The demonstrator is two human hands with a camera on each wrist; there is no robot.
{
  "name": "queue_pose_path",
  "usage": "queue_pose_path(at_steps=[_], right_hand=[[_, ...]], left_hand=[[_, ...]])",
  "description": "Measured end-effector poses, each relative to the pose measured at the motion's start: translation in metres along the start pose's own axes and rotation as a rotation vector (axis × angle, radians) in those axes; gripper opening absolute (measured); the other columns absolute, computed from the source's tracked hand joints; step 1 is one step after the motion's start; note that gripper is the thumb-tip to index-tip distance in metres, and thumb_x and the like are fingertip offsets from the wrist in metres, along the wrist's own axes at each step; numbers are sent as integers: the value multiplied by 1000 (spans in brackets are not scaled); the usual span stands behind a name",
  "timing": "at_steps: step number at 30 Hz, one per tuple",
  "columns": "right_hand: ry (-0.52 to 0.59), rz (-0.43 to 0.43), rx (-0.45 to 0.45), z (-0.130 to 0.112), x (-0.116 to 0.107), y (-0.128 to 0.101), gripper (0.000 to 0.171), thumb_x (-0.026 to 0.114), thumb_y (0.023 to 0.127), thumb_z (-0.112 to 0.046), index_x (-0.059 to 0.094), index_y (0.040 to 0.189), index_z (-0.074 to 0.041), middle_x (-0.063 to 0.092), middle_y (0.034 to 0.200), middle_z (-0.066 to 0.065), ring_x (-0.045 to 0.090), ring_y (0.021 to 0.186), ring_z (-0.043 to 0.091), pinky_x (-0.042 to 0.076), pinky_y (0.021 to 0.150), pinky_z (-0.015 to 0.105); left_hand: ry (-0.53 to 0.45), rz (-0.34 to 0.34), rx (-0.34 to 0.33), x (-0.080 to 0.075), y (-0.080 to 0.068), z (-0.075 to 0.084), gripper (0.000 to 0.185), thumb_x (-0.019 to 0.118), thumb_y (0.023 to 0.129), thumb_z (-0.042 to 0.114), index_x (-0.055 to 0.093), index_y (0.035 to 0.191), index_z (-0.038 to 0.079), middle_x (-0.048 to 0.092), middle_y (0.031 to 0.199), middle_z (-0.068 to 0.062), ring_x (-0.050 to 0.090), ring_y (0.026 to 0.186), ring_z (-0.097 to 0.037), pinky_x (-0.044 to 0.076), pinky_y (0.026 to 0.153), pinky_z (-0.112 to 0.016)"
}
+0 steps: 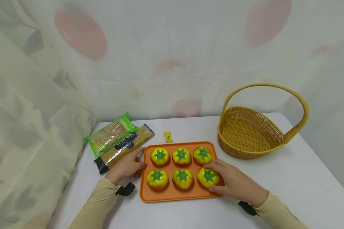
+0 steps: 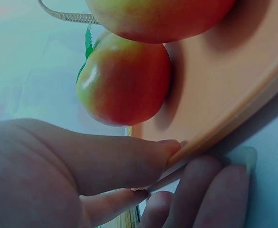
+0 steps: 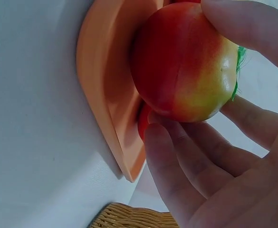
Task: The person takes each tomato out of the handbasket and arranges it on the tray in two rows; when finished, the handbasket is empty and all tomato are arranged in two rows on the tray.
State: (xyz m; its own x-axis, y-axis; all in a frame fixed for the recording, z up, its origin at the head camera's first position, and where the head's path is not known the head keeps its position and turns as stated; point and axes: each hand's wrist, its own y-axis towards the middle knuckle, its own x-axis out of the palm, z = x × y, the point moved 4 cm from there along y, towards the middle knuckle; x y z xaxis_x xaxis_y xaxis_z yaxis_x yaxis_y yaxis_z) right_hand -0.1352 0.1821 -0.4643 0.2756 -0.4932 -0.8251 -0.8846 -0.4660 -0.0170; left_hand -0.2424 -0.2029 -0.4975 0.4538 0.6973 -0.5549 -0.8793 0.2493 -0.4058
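While my left hand pinches the near-left rim of the flat orange plastic tray, thumb above and fingers beneath, probably to steady it, my right hand curls thumb and fingers round the yellow-green toy tomato with a red underside and green leafy cap. It sits in the tray's front right corner, one of six in two rows. Behind and to the right stands a woven yellow wicker basket.
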Motion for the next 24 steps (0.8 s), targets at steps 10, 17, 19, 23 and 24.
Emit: queue_pose_path(at_steps=[10,17,19,23,24], right_hand=[[-3,-7,24,0,0,-4,61,88,91,-38,60,146,-33,60,140,-11,62,122,7,60,105,41],[2,-9,28,1,-1,-6,65,88,91,-40,60,148,-29,58,144,-9,62,125,9,59,107,43],[-1,-7,24,1,-1,-6,66,88,91,-40,59,149,-27,58,144,-8,62,126,10,59,107,44],[-11,0,15,-1,-3,-6,69,88,90,-41,59,150,-25,58,144,-8,62,126,10,59,108,44],[-13,5,12,-2,-5,-6,70,89,90,-41,59,151,-24,59,144,-7,63,126,10,59,108,45]], left_hand=[[6,-2,22,1,-1,1,73,74,100,17,42,166,20,66,101,-14,71,73,-23,64,64,-36],[19,0,0,0,-1,1,72,74,101,19,42,166,22,66,102,-13,71,75,-24,64,66,-36],[23,1,-5,-2,-1,0,72,73,101,19,42,166,23,66,104,-14,71,76,-24,65,66,-36],[29,5,-11,-5,1,-2,73,74,101,19,41,166,23,66,105,-14,71,76,-24,65,67,-36],[30,7,-11,-6,1,-3,73,74,101,19,41,166,23,66,106,-14,71,76,-24,65,67,-36]])
